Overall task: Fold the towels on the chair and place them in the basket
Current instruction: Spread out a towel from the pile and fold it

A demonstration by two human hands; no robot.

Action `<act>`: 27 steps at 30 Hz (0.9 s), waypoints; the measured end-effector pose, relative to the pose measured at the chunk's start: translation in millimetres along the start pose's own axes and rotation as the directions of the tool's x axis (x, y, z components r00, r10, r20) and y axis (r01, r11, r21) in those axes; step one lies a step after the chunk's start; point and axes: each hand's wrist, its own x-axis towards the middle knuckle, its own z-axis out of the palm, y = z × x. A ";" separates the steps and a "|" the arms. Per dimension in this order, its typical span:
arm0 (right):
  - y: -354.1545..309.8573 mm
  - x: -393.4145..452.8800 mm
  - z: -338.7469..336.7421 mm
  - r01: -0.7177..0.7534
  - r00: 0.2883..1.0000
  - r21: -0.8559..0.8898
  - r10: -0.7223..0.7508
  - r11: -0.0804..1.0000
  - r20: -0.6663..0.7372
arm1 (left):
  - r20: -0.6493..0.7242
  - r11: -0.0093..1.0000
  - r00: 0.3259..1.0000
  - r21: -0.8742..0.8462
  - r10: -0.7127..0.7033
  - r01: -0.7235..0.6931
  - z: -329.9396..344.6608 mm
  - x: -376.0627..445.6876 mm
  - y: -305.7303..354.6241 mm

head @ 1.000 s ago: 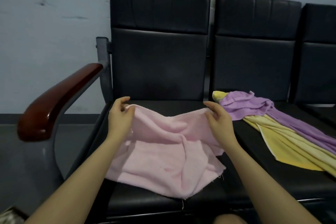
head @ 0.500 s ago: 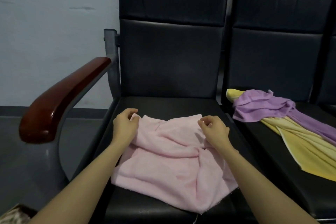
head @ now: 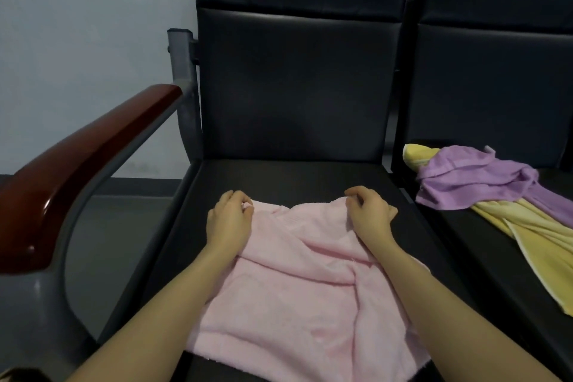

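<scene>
A pink towel (head: 297, 295) lies rumpled on the black seat of the left chair (head: 288, 177). My left hand (head: 229, 220) pinches its far left corner with curled fingers. My right hand (head: 369, 214) pinches its far right corner the same way. Both hands sit low, at the seat surface. On the neighbouring seat a purple towel (head: 474, 180) lies crumpled on top of a yellow towel (head: 533, 242). No basket shows clearly in view.
A red-brown wooden armrest (head: 80, 161) on a grey metal frame stands to the left of the seat. A pale wall is behind it, and dark floor below. The chair backs rise straight behind the seats.
Both hands have lowered the towel's far edge from mid-air down onto the seat. The view has moved closer and shifted left.
</scene>
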 end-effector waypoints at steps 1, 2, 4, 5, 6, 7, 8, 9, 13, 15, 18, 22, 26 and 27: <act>-0.5 -3.7 -2.8 0.040 0.998 0.072 -0.037 0.997 -0.040 | 0.000 1.000 1.000 0.019 0.007 -0.007 -0.1 0.1 0.6; -1.4 -7.6 -6.3 0.080 0.994 0.142 -0.068 0.987 -0.081 | 0.006 0.999 1.000 0.049 0.023 -0.023 0.3 0.4 1.2; -5.1 -14.1 -14.4 0.143 0.981 0.266 -0.102 0.953 -0.162 | -0.007 0.999 1.000 0.031 0.027 -0.027 0.4 0.3 4.0; -8.2 -17.2 -19.2 0.161 0.976 0.321 -0.103 0.933 -0.190 | -0.023 1.000 1.000 -0.024 0.013 -0.013 -1.1 -0.7 7.1; -11.4 -20.3 -24.3 0.170 0.974 0.362 -0.100 0.916 -0.204 | -0.045 0.994 0.999 -0.106 -0.003 -0.002 -3.4 -2.6 10.7; -14.2 -23.2 -29.1 0.177 0.973 0.382 -0.102 0.907 -0.208 | -0.070 0.981 0.998 -0.194 -0.003 -0.010 -5.7 -4.7 14.2; -16.0 -26.1 -33.3 0.187 0.972 0.382 -0.113 0.905 -0.208 | -0.100 0.963 0.995 -0.266 0.015 -0.041 -8.9 -7.2 17.9; -16.8 -29.3 -37.3 0.200 0.970 0.365 -0.131 0.909 -0.206 | -0.123 0.946 0.992 -0.317 0.034 -0.072 -12.9 -11.0 22.2; -12.1 -46.3 -51.2 0.274 0.953 0.278 -0.222 0.921 -0.204 | -0.174 0.871 0.983 -0.475 0.050 -0.128 -35.4 -31.9 37.5; -8.3 -58.8 -56.6 0.251 0.961 0.255 -0.209 0.934 -0.179 | -0.183 0.841 0.982 -0.525 0.041 -0.133 -46.7 -44.7 41.6; -1.0 -82.5 -61.4 0.228 0.969 0.186 -0.204 0.956 -0.138 | -0.167 0.814 0.983 -0.559 0.077 -0.159 -58.6 -66.4 41.3; -4.7 -110.8 -61.1 0.189 0.981 -0.022 -0.190 0.982 -0.027 | -0.095 0.823 0.976 -0.525 0.196 -0.217 -65.6 -93.1 31.0; -24.7 -121.2 -53.0 0.287 0.958 -0.046 -0.286 0.957 0.019 | -0.040 0.808 0.963 -0.537 0.265 -0.245 -71.8 -111.9 26.7; -31.7 -123.2 -51.0 0.324 0.946 -0.048 -0.322 0.945 0.040 | -0.039 0.804 0.960 -0.538 0.278 -0.254 -74.0 -114.8 27.4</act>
